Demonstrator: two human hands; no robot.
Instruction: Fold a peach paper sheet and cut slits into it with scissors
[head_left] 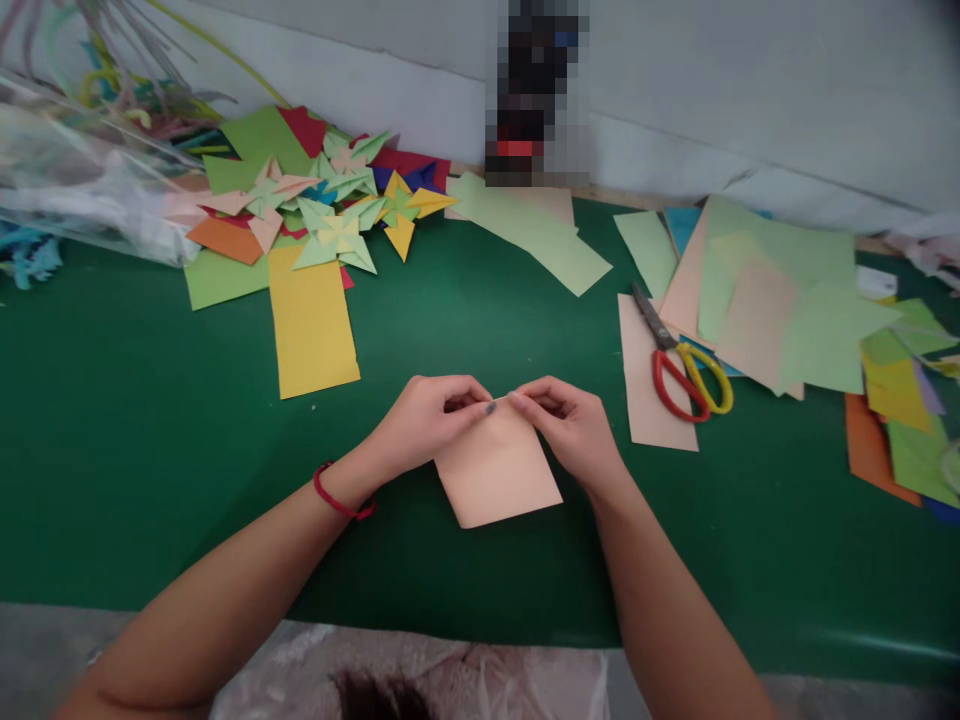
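Smooth green tabletop (420, 330) bears multicoloured folded-paper stars (341, 230), apparently finished; left hand (435, 415) and right hand (566, 425) pinch the far edge of a pale-peach four-sided paper sheet (499, 475), seemingly barely worked.

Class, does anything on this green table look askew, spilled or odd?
Nothing looks spilled. The pale sheets on the right lie askew, overlapping at uneven angles, not squarely stacked. The scissors lie slantwise, partly off the pink sheet beneath.

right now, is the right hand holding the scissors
No: the right hand and left hand both pinch the pale pink paper, while the scissors lie apart from them, off to the right.
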